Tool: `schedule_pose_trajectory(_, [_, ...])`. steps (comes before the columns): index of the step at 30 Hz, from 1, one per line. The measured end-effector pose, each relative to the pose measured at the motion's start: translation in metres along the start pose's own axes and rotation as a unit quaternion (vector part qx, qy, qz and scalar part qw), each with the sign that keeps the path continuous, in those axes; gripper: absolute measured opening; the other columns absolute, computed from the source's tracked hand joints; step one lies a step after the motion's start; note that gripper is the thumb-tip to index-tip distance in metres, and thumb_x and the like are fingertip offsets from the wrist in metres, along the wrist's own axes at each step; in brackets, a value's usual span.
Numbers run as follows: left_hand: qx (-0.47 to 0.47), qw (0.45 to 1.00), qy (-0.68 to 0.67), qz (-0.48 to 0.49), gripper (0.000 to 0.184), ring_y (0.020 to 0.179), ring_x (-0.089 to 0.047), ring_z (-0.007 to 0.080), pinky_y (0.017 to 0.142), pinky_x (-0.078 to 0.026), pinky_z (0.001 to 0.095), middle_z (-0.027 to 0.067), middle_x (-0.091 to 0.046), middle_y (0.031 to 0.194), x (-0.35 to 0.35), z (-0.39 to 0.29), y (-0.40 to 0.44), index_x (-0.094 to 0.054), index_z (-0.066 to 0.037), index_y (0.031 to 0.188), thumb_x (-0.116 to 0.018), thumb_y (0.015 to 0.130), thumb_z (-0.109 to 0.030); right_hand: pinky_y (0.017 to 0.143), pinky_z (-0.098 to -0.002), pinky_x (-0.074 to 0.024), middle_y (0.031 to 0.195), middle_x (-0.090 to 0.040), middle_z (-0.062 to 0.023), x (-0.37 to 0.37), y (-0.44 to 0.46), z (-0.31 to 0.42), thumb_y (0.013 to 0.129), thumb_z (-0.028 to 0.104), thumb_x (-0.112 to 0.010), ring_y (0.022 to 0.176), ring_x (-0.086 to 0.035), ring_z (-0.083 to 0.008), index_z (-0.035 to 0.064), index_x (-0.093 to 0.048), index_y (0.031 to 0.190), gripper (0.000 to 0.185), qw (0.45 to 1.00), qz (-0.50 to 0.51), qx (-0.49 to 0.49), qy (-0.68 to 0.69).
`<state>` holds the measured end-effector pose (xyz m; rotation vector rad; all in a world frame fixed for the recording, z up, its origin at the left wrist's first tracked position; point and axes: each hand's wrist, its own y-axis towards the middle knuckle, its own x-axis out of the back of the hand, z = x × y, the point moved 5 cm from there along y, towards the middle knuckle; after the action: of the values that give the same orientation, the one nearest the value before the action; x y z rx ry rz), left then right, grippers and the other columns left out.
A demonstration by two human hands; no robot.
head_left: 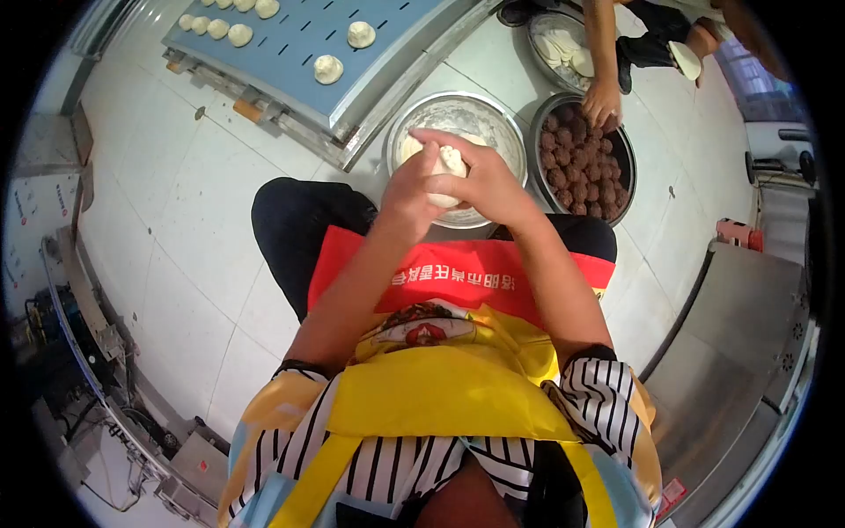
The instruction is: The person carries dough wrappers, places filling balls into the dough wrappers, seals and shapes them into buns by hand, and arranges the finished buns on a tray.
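Both my hands are wrapped around a pale stuffed dough ball [452, 161], its gathered top poking up between the thumbs. My left hand [408, 191] closes on it from the left, and my right hand [489, 182] curls round it from the right. The palms hide most of the dough's underside. Beneath the hands is a metal bowl [513, 132] with flour-dusted walls and some pale dough or flour inside, partly covered by my hands.
A basin of brown filling balls [581, 176] stands right of the bowl, with another person's hand [603, 104] reaching in. Behind it is a bowl of flat dough wrappers [563, 46]. Several formed buns [328, 69] sit on a blue slotted tray [290, 53]. A steel cabinet [726, 334] stands at right.
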<state>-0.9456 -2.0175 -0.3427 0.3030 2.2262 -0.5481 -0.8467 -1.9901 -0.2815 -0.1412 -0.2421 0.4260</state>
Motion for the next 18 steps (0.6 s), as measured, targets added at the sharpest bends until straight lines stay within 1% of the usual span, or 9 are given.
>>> schedule_pose_trajectory(1, [0.008,1.0,-0.001,-0.015,0.047,0.11,-0.053,0.0196,0.088,-0.049,0.0408,0.0061,-0.051,0.118,0.001,0.002,0.0,-0.046,-0.01,0.123,-0.047,0.094,-0.047,0.082,-0.0302,-0.0472,0.095,-0.067,-0.0128,-0.001,-0.003,-0.002,0.082,0.026,-0.066,0.088,-0.062,-0.0171,0.0005,-0.066,0.105,0.034,0.996,0.049,-0.073,0.02])
schedule_pose_trajectory(3, [0.018,0.999,-0.003,-0.045,0.046,0.111,-0.053,0.0198,0.088,-0.049,0.0406,0.0063,-0.051,0.118,-0.002,0.002,0.003,-0.046,-0.009,0.124,-0.046,0.095,-0.045,0.083,-0.0297,-0.0468,0.096,-0.067,-0.0119,0.0,0.002,-0.005,0.082,0.026,-0.066,0.09,-0.061,-0.0162,0.0009,-0.066,0.106,0.034,0.998,-0.046,0.007,-0.042])
schedule_pose_trajectory(4, [-0.015,0.998,-0.029,-0.046,0.05,0.113,-0.053,0.0222,0.091,-0.047,0.0442,0.0085,-0.052,0.122,-0.002,0.007,0.006,-0.044,-0.011,0.127,-0.043,0.095,-0.05,0.084,-0.0295,-0.0465,0.096,-0.067,-0.0115,0.0,0.003,-0.006,0.082,0.025,-0.066,0.09,-0.061,-0.0158,0.0011,-0.066,0.106,0.035,0.992,-0.092,0.049,-0.071])
schedule_pose_trajectory(7, [-0.085,0.995,-0.008,-0.058,0.045,0.111,-0.053,0.0198,0.089,-0.049,0.0422,0.0064,-0.05,0.119,-0.001,0.005,0.005,-0.044,-0.01,0.126,-0.043,0.096,-0.044,0.083,-0.0291,-0.0463,0.095,-0.067,-0.0111,-0.004,0.006,-0.006,0.083,0.026,-0.067,0.089,-0.061,-0.0157,-0.0002,-0.066,0.104,0.034,0.987,-0.088,0.135,-0.012])
schedule_pose_trajectory(10, [0.047,0.996,0.065,0.026,0.044,0.113,-0.05,0.0195,0.09,-0.047,0.0434,0.006,-0.05,0.118,-0.002,-0.007,-0.003,-0.044,-0.011,0.126,-0.04,0.097,-0.044,0.082,-0.0289,-0.0462,0.095,-0.067,-0.0113,-0.004,0.003,-0.01,0.083,0.025,-0.067,0.088,-0.061,-0.0163,-0.0012,-0.067,0.102,0.033,0.999,0.016,0.023,0.027])
schedule_pose_trajectory(13, [-0.02,0.996,-0.035,-0.084,0.047,0.107,-0.055,0.0202,0.084,-0.051,0.0434,0.0063,-0.052,0.114,-0.001,0.008,0.006,-0.044,-0.009,0.126,-0.043,0.096,-0.046,0.085,-0.0288,-0.0456,0.101,-0.067,-0.0113,-0.004,0.005,-0.008,0.083,0.023,-0.067,0.093,-0.061,-0.0165,-0.0014,-0.066,0.103,0.032,0.993,-0.097,0.057,-0.048])
schedule_pose_trajectory(14, [-0.047,0.993,-0.018,-0.105,0.052,0.114,-0.052,0.0241,0.089,-0.047,0.0477,0.0071,-0.051,0.124,-0.003,0.007,0.005,-0.044,-0.013,0.127,-0.045,0.093,-0.052,0.086,-0.0286,-0.045,0.101,-0.067,-0.0114,-0.005,0.006,-0.009,0.083,0.023,-0.067,0.092,-0.061,-0.0166,-0.0016,-0.067,0.101,0.03,0.991,-0.106,0.065,-0.038])
schedule_pose_trajectory(17, [0.017,0.998,0.058,-0.03,0.057,0.106,-0.056,0.0216,0.08,-0.052,0.0453,0.0068,-0.051,0.117,-0.002,-0.004,-0.004,-0.044,-0.012,0.125,-0.045,0.091,-0.057,0.086,-0.0289,-0.0449,0.098,-0.067,-0.0126,-0.005,0.004,-0.009,0.082,0.024,-0.068,0.088,-0.061,-0.0181,-0.0019,-0.067,0.098,0.031,0.997,-0.034,0.064,0.03])
schedule_pose_trajectory(18, [0.098,0.99,0.104,0.0,0.058,0.111,-0.053,0.0223,0.084,-0.05,0.0469,0.0065,-0.049,0.12,0.008,-0.004,-0.001,-0.045,-0.014,0.125,-0.044,0.09,-0.06,0.084,-0.0293,-0.0457,0.097,-0.067,-0.0133,-0.005,0.003,-0.01,0.081,0.025,-0.069,0.085,-0.062,-0.0189,-0.0017,-0.067,0.098,0.032,0.996,-0.03,0.069,0.043])
